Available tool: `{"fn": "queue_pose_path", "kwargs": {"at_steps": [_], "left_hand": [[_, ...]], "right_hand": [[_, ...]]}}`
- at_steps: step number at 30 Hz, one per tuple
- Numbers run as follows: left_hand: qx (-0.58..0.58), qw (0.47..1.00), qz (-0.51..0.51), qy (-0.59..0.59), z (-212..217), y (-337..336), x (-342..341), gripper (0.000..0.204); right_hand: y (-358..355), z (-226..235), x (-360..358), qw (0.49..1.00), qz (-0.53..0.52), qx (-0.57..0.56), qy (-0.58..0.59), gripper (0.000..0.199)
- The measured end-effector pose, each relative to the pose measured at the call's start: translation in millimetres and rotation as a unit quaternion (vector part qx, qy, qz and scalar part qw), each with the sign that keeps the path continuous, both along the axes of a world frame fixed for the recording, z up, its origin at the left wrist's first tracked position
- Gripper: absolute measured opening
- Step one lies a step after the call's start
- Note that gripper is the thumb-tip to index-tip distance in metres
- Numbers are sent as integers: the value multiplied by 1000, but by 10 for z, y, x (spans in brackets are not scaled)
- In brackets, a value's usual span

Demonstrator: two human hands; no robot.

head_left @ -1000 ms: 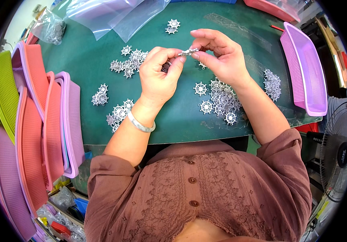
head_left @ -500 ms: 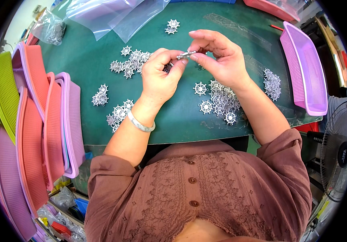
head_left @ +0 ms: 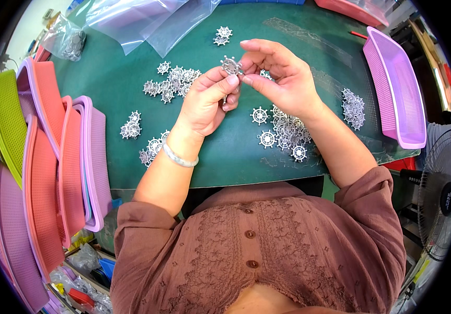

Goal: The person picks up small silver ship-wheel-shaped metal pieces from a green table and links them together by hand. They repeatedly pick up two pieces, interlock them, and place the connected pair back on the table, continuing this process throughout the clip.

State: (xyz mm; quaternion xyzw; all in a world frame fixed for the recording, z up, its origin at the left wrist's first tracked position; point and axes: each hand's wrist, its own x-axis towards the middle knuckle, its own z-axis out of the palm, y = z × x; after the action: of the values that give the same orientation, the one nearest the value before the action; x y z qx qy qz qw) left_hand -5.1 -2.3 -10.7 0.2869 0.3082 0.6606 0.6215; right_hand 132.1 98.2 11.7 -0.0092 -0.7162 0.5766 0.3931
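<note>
Between thumb and forefinger, my left hand (head_left: 204, 102) pinches a silver ship's wheel charm (head_left: 231, 66), its spoked face turned up. A bit of metal shows among the curled fingers of that hand, too hidden to make out. My right hand (head_left: 283, 81) is close beside the charm's right edge, fingers apart and bent, thumb tip near the rim; whether it touches I cannot tell. Similar charms lie in a pile (head_left: 288, 131) under my right wrist and in a cluster (head_left: 176, 81) left of my left hand. Others are partly hidden behind my left forearm (head_left: 155, 149).
Small charm groups lie at the far middle (head_left: 223, 35), left (head_left: 131, 125) and right (head_left: 353, 109) of the green table mat (head_left: 236, 162). Purple basket (head_left: 388, 89) stands right; stacked baskets (head_left: 42, 193) crowd the left. Clear plastic bags (head_left: 152, 26) cover the back. A fan (head_left: 437, 199) stands right.
My left hand has turned, so the charm shows its face instead of its edge and sits slightly left and higher. My right thumb and fingers have come off the charm's edge slightly.
</note>
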Motion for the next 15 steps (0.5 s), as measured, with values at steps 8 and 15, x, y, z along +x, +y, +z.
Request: {"fn": "queue_pose_path", "kwargs": {"at_steps": [8, 15], "left_hand": [[3, 993, -56, -106, -13, 16, -21, 13], [-11, 986, -82, -145, -13, 31, -34, 14]], "right_hand": [[-34, 36, 3, 1000, 7, -4, 2, 43], [8, 14, 17, 1000, 4, 9, -24, 48]]}}
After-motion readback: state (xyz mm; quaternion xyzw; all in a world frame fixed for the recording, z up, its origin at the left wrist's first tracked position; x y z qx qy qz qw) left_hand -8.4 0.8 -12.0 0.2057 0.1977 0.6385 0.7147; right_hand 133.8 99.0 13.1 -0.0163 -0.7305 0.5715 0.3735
